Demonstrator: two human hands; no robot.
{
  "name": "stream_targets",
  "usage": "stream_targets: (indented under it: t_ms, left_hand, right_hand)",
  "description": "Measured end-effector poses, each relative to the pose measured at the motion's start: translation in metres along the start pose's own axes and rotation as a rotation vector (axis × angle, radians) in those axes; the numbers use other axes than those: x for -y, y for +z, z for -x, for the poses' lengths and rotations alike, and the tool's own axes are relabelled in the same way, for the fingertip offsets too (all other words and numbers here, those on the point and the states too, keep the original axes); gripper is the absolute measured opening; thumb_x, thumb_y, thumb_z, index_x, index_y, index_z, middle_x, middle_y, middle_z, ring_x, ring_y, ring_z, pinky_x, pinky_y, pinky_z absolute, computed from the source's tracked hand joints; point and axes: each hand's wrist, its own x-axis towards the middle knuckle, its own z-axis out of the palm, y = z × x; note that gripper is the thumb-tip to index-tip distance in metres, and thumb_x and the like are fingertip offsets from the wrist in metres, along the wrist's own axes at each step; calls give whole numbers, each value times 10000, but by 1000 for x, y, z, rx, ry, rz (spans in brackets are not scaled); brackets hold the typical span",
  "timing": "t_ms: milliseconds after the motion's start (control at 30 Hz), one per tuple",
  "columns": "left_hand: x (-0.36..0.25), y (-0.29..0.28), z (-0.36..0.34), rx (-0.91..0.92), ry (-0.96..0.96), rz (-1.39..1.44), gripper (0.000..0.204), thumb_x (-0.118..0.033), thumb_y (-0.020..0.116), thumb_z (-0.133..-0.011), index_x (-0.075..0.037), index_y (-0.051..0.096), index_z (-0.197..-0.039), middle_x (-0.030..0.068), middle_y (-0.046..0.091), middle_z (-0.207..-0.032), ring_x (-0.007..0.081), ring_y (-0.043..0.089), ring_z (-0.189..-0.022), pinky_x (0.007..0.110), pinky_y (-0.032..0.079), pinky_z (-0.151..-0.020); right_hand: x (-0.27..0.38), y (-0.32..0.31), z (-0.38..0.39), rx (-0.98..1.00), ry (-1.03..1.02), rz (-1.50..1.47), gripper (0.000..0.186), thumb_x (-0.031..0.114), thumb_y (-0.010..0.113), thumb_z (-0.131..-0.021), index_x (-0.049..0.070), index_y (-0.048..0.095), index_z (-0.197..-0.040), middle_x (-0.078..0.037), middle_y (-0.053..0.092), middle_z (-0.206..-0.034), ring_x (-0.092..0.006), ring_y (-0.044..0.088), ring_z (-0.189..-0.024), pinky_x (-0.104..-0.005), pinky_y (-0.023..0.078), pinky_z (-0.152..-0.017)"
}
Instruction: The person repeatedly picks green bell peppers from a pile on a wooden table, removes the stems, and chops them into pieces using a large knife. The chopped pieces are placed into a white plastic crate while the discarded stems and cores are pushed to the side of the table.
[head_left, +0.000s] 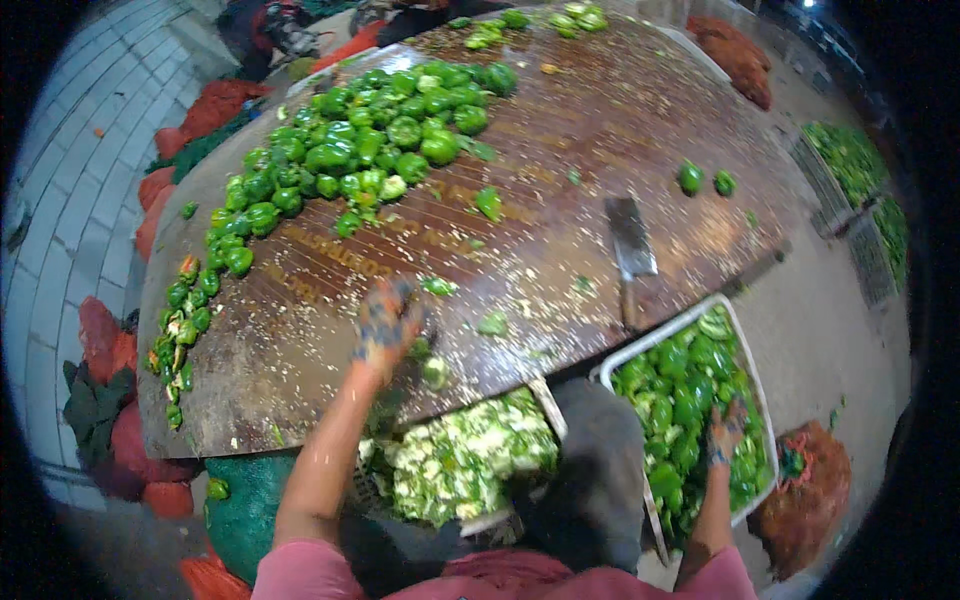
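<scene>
My left hand (386,326), fingers spread and dark-stained or gloved, is over the near part of the brown tabletop (520,240). It appears to hold nothing. Close beside it lie a piece of green bell pepper (434,373) and a green scrap (437,286). At the right, my right hand (727,434) rests on cut green peppers (680,390) inside a white crate (757,385), its fingers stretched out and partly sunk among them. A cleaver (630,240) lies on the table, its wooden handle toward the near edge.
A heap of whole green peppers (370,140) covers the table's far left. Below the table edge, a crate holds pale pepper cores (470,455). Two peppers (690,178) sit at the right. Red sacks (810,500) and grey crates of greens (845,165) stand on the floor.
</scene>
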Motion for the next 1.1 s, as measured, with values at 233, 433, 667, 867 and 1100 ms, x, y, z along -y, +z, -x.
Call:
stream_targets:
  t_ms: [233, 433, 667, 867, 1100]
  left_hand:
    - [140, 10, -177, -233, -320, -298, 542, -276, 670, -682, -192, 511, -1193, 168, 423, -1248, 359, 417, -1140, 414, 392, -926]
    - [72, 35, -129, -371, 16, -24, 305, -173, 661, -682, -79, 616, -969, 147, 551, -1004, 315, 542, -918, 385, 460, -784]
    - [-6, 14, 2, -1, -434, 1597, 229, -85, 596, -760, -21, 582, -980, 92, 622, -929, 204, 608, -859, 320, 514, -770]
    - [-83, 21, 72, -25, -173, 1597, 296, -3, 563, -798, 14, 539, -1093, 88, 561, -1064, 160, 540, -987, 278, 451, -835]
    - [-155, 31, 94, 102, 104, 1012, 364, 46, 536, -752, 18, 522, -1115, 108, 554, -1104, 188, 540, -1013, 298, 440, -867]
  right_hand:
    - [44, -1, -24, -125, -143, -283, 395, 137, 558, -842, -2, 489, -1205, -150, 492, -1234, -221, 454, -1139, -320, 342, -966]
    - [268, -86, -8, 194, -106, -912, 355, 206, 471, -874, 8, 522, -1164, -140, 514, -1193, -220, 480, -1110, -309, 359, -949]
    - [425, -85, 59, 1119, 189, -1663, 419, 246, 494, -881, 46, 459, -1247, -96, 477, -1226, -227, 499, -1078, -318, 443, -856]
    - [427, -97, 85, 852, -176, -1628, 468, 112, 571, -801, 42, 411, -1235, -84, 513, -1116, -160, 475, -1008, -278, 413, -816]
    - [354, -117, 80, 527, -224, -1270, 544, 191, 621, -800, -9, 397, -1254, -128, 513, -1138, -194, 485, -1044, -313, 388, -905]
